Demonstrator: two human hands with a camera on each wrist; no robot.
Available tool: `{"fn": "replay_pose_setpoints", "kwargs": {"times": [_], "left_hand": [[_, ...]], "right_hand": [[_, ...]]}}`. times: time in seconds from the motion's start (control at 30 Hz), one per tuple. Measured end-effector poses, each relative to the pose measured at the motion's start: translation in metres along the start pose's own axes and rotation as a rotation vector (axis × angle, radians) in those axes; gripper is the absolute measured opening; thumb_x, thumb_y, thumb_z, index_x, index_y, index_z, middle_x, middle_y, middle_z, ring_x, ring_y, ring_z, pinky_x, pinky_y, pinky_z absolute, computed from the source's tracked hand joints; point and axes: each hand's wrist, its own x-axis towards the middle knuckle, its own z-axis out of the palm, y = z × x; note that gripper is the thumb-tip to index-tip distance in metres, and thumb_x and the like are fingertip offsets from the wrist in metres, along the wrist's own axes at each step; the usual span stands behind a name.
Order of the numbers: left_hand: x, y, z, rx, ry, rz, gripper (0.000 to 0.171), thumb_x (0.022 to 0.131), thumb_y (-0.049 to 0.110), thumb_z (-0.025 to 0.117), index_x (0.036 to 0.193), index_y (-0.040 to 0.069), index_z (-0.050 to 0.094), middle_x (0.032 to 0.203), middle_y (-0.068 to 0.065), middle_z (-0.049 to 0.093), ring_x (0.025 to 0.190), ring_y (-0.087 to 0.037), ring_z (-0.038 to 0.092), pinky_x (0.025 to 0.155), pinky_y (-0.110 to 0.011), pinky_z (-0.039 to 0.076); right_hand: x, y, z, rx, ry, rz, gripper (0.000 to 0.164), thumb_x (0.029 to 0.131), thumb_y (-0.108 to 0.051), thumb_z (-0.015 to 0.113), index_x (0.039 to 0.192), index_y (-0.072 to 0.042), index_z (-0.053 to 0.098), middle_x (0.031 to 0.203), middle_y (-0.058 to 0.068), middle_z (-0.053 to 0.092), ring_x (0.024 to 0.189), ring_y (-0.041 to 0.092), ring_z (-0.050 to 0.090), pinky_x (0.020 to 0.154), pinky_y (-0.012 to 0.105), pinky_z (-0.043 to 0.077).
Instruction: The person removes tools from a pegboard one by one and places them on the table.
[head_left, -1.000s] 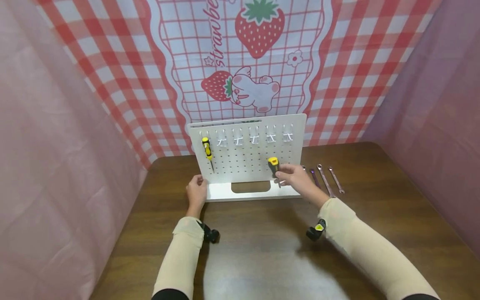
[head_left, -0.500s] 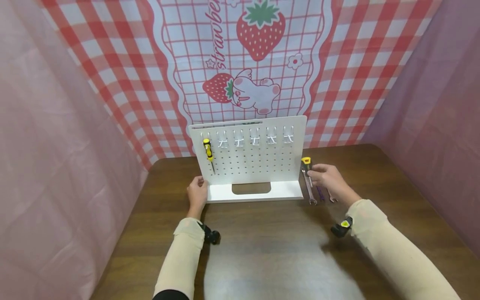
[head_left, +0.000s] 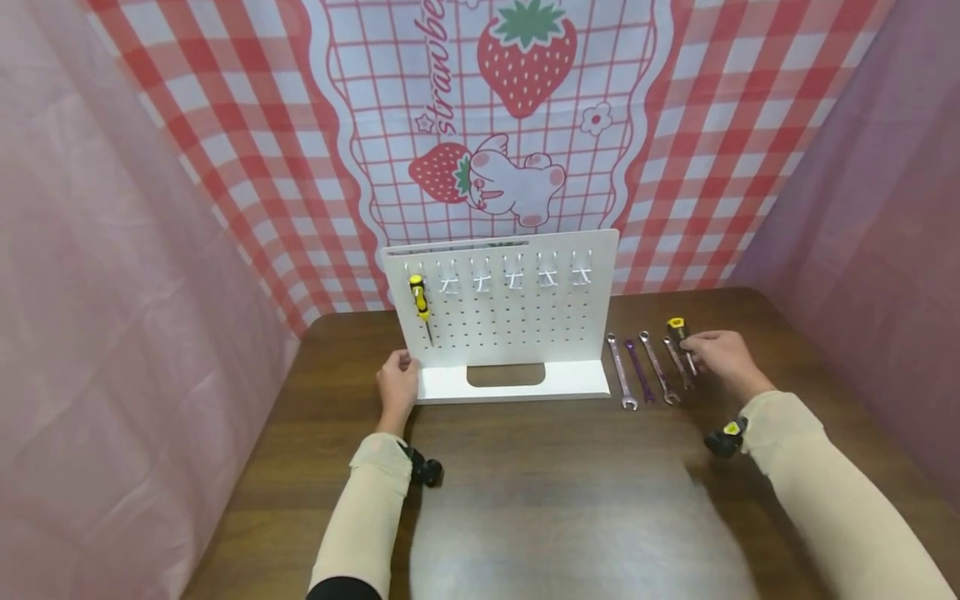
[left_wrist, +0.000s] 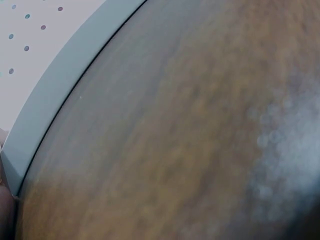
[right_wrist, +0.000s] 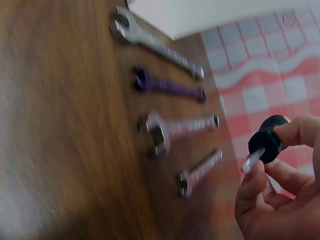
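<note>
My right hand pinches a stubby screwdriver with a black and yellow handle, over the right side of the table. In the right wrist view, thumb and fingers hold the screwdriver with its short metal shaft sticking out. Beneath and left of it lies a row of several wrenches, among them a silver wrench and a purple wrench. My left hand grips the lower left edge of a white pegboard; most of that hand is outside the left wrist view. A yellow-and-black screwdriver hangs on the board's leftmost hook.
Several hooks with white tags run along the pegboard's top. The board's base rests on the brown wooden table. A red-and-white checked cloth hangs behind, with a pink curtain at the left.
My right hand has carried the stubby screwdriver rightward, from in front of the pegboard to above the rightmost wrench. The left hand stays at the board's edge.
</note>
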Motion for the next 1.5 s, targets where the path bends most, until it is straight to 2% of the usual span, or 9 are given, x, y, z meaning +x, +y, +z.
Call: {"fn": "replay_pose_setpoints", "kwargs": {"times": [0.17,0.3,0.63,0.93,1.07,1.17,1.27,1.33,1.5], "left_hand": [[0.0,0.0,-0.001,0.011,-0.018,-0.011,0.025,0.095,0.007,0.062,0.115,-0.007,0.067,0.108,-0.024,0.069,0.102,-0.037,0.066,0.093,-0.047,0.052],[0.001,-0.001,-0.001,0.008,-0.032,-0.021,0.026,0.097,0.009,0.062,0.117,-0.006,0.067,0.11,-0.023,0.069,0.104,-0.036,0.065,0.093,-0.047,0.052],[0.005,-0.003,0.0,0.015,-0.016,-0.009,0.025,0.096,0.009,0.063,0.115,-0.006,0.068,0.109,-0.022,0.069,0.103,-0.035,0.065,0.093,-0.046,0.052],[0.004,-0.003,0.0,0.022,-0.033,-0.033,0.025,0.097,0.01,0.062,0.117,-0.005,0.068,0.11,-0.022,0.069,0.105,-0.035,0.065,0.094,-0.046,0.051],[0.003,-0.003,0.001,0.017,-0.028,-0.031,0.025,0.097,0.011,0.063,0.116,-0.005,0.068,0.11,-0.021,0.069,0.104,-0.035,0.065,0.093,-0.045,0.051],[0.002,-0.003,0.002,0.016,-0.024,-0.022,0.024,0.097,0.009,0.063,0.115,-0.005,0.068,0.109,-0.022,0.069,0.103,-0.035,0.065,0.093,-0.046,0.052],[0.001,-0.004,0.002,0.015,-0.028,-0.019,0.024,0.096,0.009,0.063,0.115,-0.005,0.068,0.108,-0.022,0.069,0.103,-0.035,0.065,0.092,-0.046,0.052],[0.001,-0.005,0.003,0.013,-0.03,-0.019,0.024,0.097,0.009,0.062,0.115,-0.005,0.068,0.108,-0.022,0.069,0.103,-0.035,0.065,0.093,-0.047,0.052],[0.002,-0.004,0.002,0.001,-0.002,0.01,0.023,0.094,0.007,0.062,0.112,-0.006,0.068,0.105,-0.022,0.069,0.099,-0.036,0.065,0.089,-0.046,0.053]], "right_hand": [[0.011,0.02,-0.016,-0.001,0.027,0.077,0.02,0.089,-0.014,0.064,0.08,0.004,0.068,0.054,-0.008,0.053,0.049,0.008,0.048,0.047,0.026,0.043],[0.015,0.028,-0.02,-0.012,0.026,0.146,0.02,0.089,-0.014,0.065,0.071,-0.006,0.066,0.053,-0.009,0.053,0.05,0.007,0.05,0.047,0.025,0.045],[0.019,0.022,-0.021,-0.24,0.049,0.181,0.023,0.085,-0.024,0.068,0.078,-0.002,0.069,0.058,-0.003,0.06,0.057,0.017,0.056,0.052,0.032,0.043],[0.018,0.02,-0.022,-0.289,0.038,0.207,0.029,0.089,-0.028,0.065,0.077,-0.002,0.069,0.058,-0.003,0.058,0.057,0.017,0.055,0.053,0.032,0.044],[0.016,0.022,-0.02,-0.286,0.06,0.214,0.037,0.091,-0.034,0.064,0.088,0.003,0.068,0.064,0.001,0.06,0.06,0.019,0.058,0.054,0.032,0.048],[0.013,0.022,-0.02,-0.314,0.088,0.208,0.049,0.092,-0.04,0.061,0.102,0.008,0.066,0.08,0.014,0.065,0.073,0.028,0.061,0.059,0.035,0.05],[0.01,0.02,-0.018,-0.362,0.14,0.161,0.057,0.094,-0.042,0.055,0.115,0.011,0.064,0.105,0.03,0.065,0.093,0.042,0.06,0.071,0.044,0.051],[0.009,0.017,-0.013,-0.363,0.2,0.124,0.057,0.095,-0.039,0.052,0.119,0.011,0.064,0.117,0.033,0.063,0.104,0.047,0.056,0.08,0.048,0.048],[0.01,-0.002,0.013,-0.214,0.387,0.036,0.047,0.093,-0.027,0.053,0.124,0.007,0.064,0.118,0.029,0.064,0.112,0.044,0.055,0.091,0.049,0.042]]}}
